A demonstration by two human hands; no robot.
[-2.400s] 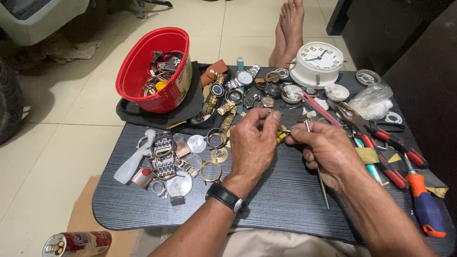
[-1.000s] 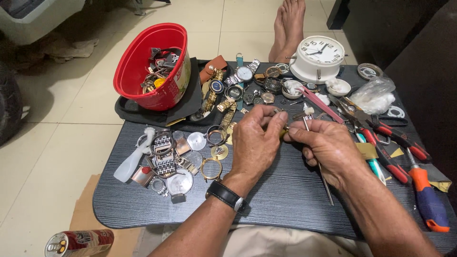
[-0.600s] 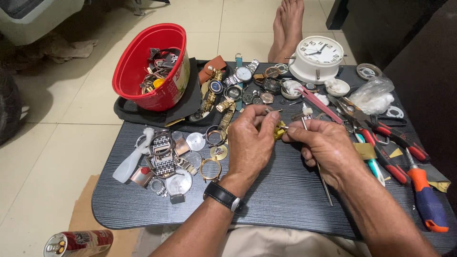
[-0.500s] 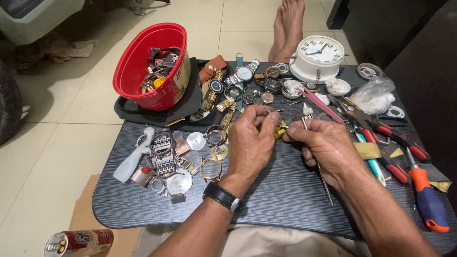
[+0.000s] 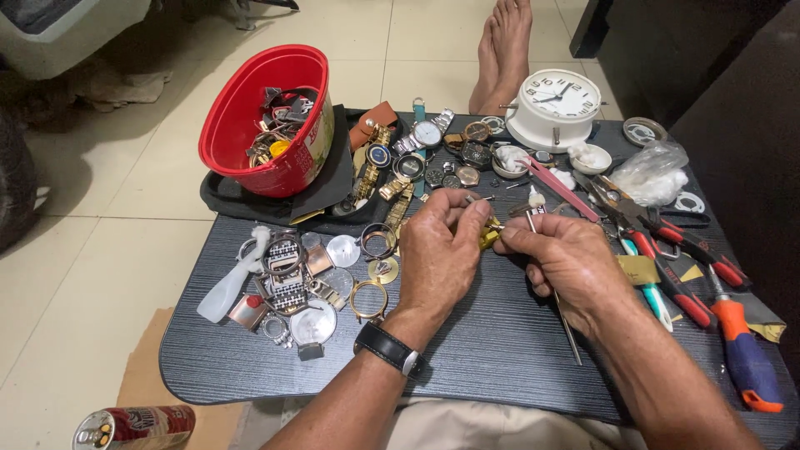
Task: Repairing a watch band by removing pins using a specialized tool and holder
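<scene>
The left hand curls around a small gold-coloured part, pinching it between thumb and fingertips and lifting it just clear of the dark tabletop, so it sits steady at working height. The right hand meets it from the other side, fingers closed on a thin metal tool whose shaft trails back under the palm toward the person; its tip is hidden where the 2 hands meet. A black wristwatch sits on the left wrist. Left of the left hand lies a cluster of watch cases, rings and backs, spread flat within reach. Beyond the hands a red tub holds more parts, with a white alarm clock past the right hand. To the right, red-handled pliers and an orange-and-blue screwdriver lie handle-outward.
</scene>
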